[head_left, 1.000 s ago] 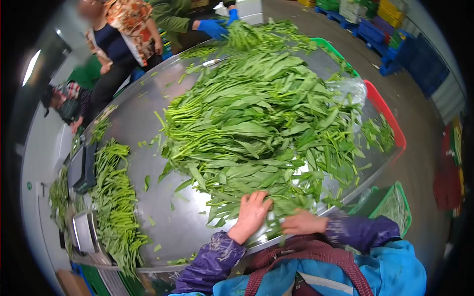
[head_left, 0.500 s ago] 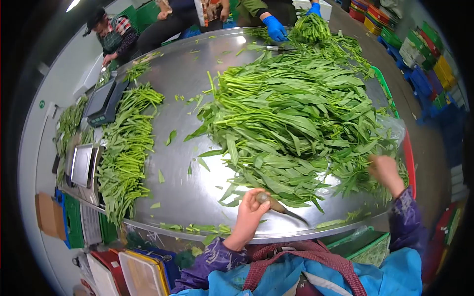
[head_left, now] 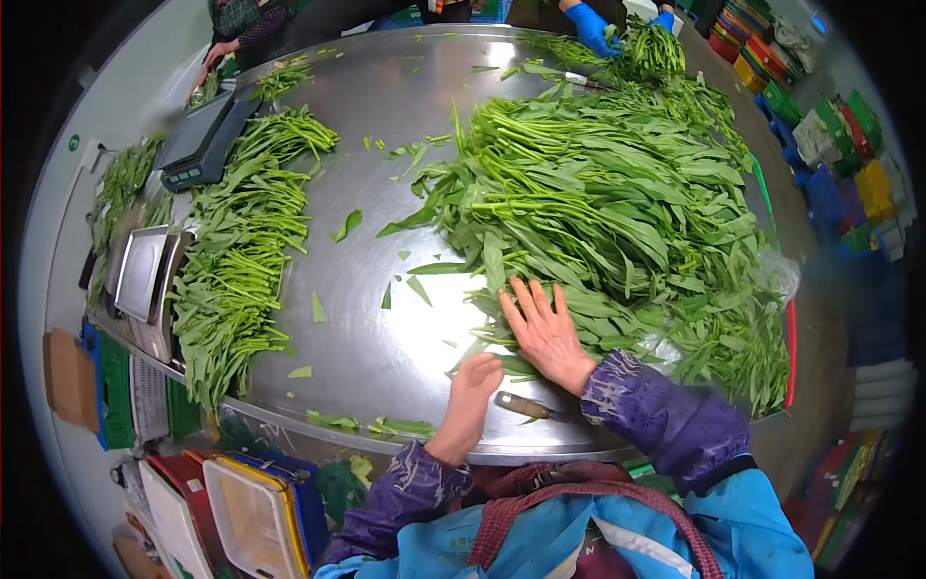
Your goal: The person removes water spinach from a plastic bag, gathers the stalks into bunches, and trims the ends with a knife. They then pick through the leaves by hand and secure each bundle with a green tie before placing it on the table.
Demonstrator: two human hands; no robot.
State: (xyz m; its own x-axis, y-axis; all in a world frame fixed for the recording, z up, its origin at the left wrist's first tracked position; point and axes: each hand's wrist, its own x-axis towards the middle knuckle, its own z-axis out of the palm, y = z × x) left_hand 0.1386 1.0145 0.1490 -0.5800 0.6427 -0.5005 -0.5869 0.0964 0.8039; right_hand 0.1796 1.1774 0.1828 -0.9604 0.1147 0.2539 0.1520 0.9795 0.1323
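A broad heap of leafy green stems (head_left: 598, 193), like water spinach, covers the right half of the metal table (head_left: 376, 241). My right hand (head_left: 550, 333) lies palm down on its near edge, fingers spread over the leaves. Close by on the left, my left hand (head_left: 470, 396) is slightly blurred, its fingers drawn together at the tips of a few leaves; whether anything is between them is hidden. Just below both hands, a knife (head_left: 524, 405) with a wooden handle rests on the table, untouched, its blade mostly hidden beside my right sleeve.
A row of greens (head_left: 241, 261) lies along the table's left side, beside a dark scale (head_left: 198, 145) and a metal scale (head_left: 143, 275). Across the table, a co-worker's blue-gloved hand (head_left: 593, 31) is at a bunch (head_left: 656, 48). Crates (head_left: 256, 516) stand lower left.
My left hand has let go of the knife, which now lies on the table. My right hand has come from the heap's far right to its near left edge. The view has shifted.
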